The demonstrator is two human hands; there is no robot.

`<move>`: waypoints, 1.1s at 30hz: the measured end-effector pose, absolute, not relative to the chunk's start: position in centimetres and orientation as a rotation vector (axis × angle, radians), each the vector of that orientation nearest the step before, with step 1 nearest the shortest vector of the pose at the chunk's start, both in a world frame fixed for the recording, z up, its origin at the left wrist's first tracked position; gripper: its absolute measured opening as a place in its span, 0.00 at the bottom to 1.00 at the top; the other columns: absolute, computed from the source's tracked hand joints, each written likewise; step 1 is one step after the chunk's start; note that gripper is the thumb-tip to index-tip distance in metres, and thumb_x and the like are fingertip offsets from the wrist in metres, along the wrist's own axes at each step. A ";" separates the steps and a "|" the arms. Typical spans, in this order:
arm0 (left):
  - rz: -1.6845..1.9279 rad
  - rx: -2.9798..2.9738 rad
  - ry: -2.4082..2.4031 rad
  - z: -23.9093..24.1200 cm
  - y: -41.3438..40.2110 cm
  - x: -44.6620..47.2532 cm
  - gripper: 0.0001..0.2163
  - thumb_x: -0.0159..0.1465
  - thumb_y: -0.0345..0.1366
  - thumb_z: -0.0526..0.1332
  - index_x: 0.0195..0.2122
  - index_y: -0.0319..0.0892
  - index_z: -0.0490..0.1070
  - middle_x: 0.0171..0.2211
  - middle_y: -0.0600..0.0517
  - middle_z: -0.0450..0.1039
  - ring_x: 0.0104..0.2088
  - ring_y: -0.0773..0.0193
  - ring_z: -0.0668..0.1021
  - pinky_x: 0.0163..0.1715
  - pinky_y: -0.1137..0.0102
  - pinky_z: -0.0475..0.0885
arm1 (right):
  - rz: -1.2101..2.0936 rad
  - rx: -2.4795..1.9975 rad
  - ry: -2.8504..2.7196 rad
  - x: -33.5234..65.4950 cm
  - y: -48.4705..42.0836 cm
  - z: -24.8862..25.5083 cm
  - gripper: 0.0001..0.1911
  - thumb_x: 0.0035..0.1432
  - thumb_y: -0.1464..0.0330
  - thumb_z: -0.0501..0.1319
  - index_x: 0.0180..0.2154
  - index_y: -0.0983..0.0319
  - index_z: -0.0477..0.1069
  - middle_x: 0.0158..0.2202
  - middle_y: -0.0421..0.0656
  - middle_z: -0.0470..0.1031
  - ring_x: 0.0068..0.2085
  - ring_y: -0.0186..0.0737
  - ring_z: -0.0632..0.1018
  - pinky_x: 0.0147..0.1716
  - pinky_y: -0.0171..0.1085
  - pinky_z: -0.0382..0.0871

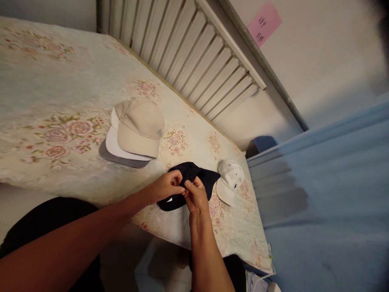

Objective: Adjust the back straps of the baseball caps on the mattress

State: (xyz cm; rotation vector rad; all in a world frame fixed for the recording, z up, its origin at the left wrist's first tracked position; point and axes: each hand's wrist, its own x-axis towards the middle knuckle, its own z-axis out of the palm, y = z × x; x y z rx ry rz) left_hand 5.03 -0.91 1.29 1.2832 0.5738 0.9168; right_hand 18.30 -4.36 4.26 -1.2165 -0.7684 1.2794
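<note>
Pinching a dark cap (209,178) beside a white cap (230,175), the left hand (170,185) and right hand (196,196) sit close together, the exact part gripped unclear.

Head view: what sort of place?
Probably a bedroom or dormitory: a cream, floral-patterned cloth cover spreads over a broad, bed-like surface, a pale, straight-barred rail runs along its far side, and plain light-blue fabric screens the right.

A pale, rose-patterned cloth (94,73) bears a beige fabric cap (141,121) stacked over white (113,142) and grey (117,158) caps, and an off-white curved-brim cap (230,172); the black fabric cap's (209,178) contact is unclear.
</note>
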 end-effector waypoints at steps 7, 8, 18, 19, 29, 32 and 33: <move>0.884 1.052 0.495 2.4 -1.0 4.4 0.08 0.56 0.38 0.61 0.29 0.42 0.62 0.22 0.58 0.68 0.24 0.68 0.72 0.25 0.73 0.64 | 1.271 -1.193 -0.789 18.0 -4.5 4.3 0.15 0.37 0.66 0.72 0.29 0.62 0.71 0.17 0.31 0.68 0.16 0.25 0.65 0.16 0.28 0.64; 0.887 1.035 0.501 2.4 -0.9 4.3 0.08 0.56 0.38 0.61 0.29 0.42 0.62 0.21 0.59 0.67 0.23 0.69 0.71 0.25 0.73 0.64 | 1.282 -1.187 -0.797 18.0 -4.5 4.4 0.15 0.38 0.66 0.71 0.29 0.62 0.70 0.17 0.31 0.67 0.15 0.25 0.65 0.16 0.28 0.64; 0.943 0.927 0.571 1.9 -0.4 4.4 0.07 0.57 0.35 0.59 0.35 0.40 0.69 0.25 0.57 0.69 0.23 0.71 0.70 0.26 0.74 0.66 | 1.305 -1.228 -0.787 18.2 -4.8 4.6 0.15 0.43 0.68 0.69 0.34 0.64 0.70 0.16 0.34 0.72 0.13 0.26 0.68 0.11 0.24 0.61; 0.944 0.916 0.567 1.9 -0.4 4.4 0.07 0.56 0.34 0.59 0.35 0.40 0.69 0.25 0.57 0.69 0.23 0.72 0.70 0.26 0.74 0.66 | 1.301 -1.230 -0.784 18.2 -4.8 4.6 0.14 0.43 0.68 0.69 0.34 0.64 0.70 0.16 0.34 0.71 0.13 0.26 0.68 0.11 0.24 0.61; 0.948 0.925 0.674 2.2 -0.6 4.4 0.10 0.51 0.36 0.64 0.30 0.41 0.63 0.20 0.61 0.65 0.20 0.72 0.69 0.23 0.74 0.63 | 1.330 -1.219 -0.704 18.1 -4.8 4.1 0.14 0.39 0.71 0.71 0.32 0.65 0.72 0.18 0.35 0.73 0.17 0.27 0.73 0.15 0.23 0.67; 0.938 0.974 0.695 2.2 -0.7 4.5 0.10 0.51 0.38 0.63 0.29 0.40 0.64 0.21 0.60 0.65 0.22 0.71 0.69 0.25 0.74 0.62 | 1.325 -1.219 -0.684 18.2 -4.7 3.7 0.14 0.38 0.71 0.71 0.30 0.65 0.72 0.16 0.34 0.71 0.15 0.25 0.70 0.14 0.23 0.65; 0.934 0.985 0.699 2.1 -0.7 4.6 0.10 0.51 0.39 0.63 0.29 0.40 0.64 0.21 0.60 0.65 0.22 0.71 0.69 0.25 0.74 0.62 | 1.319 -1.217 -0.679 18.2 -4.7 3.5 0.14 0.38 0.71 0.71 0.30 0.65 0.73 0.15 0.33 0.70 0.15 0.25 0.69 0.14 0.23 0.65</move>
